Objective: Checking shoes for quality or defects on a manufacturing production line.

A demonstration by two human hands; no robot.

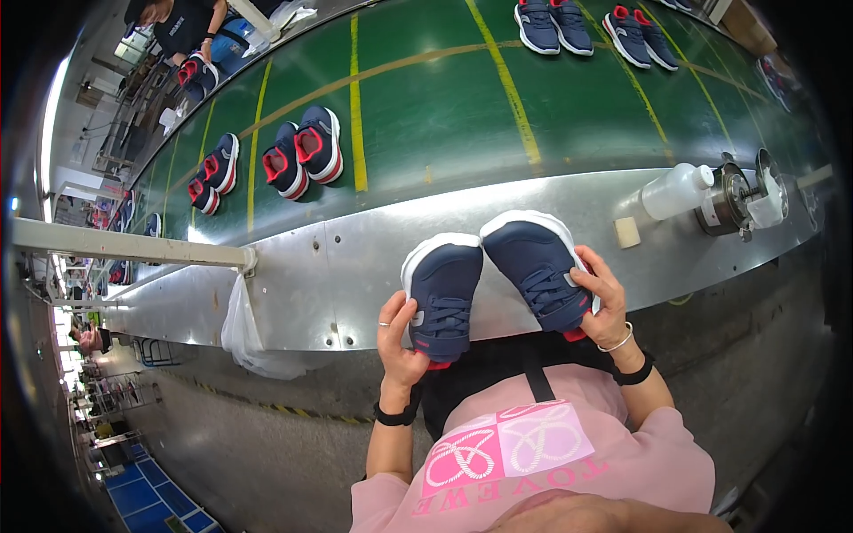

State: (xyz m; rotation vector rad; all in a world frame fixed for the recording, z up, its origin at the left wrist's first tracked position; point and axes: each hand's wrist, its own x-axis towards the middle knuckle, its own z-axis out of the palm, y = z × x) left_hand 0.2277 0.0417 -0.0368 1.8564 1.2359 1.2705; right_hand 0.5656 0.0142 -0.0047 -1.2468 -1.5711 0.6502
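My left hand point(399, 342) is closed round the heel side of a navy sneaker point(444, 286) with a white sole and red lining. In my right hand point(605, 302) is the matching navy sneaker point(530, 264), gripped at its outer side near the heel. Both shoes are held side by side over the metal ledge point(369, 258), toes pointing away from me and almost touching. Their laced tops face up, so the undersides are hidden.
Beyond the ledge runs a green conveyor belt point(426, 107) with yellow lines, bearing several pairs of similar sneakers point(289, 162). On the ledge at right are a pale block point(627, 233), a white bottle point(673, 193) and a metal pot point(727, 202). A co-worker point(182, 31) holds a shoe at far left.
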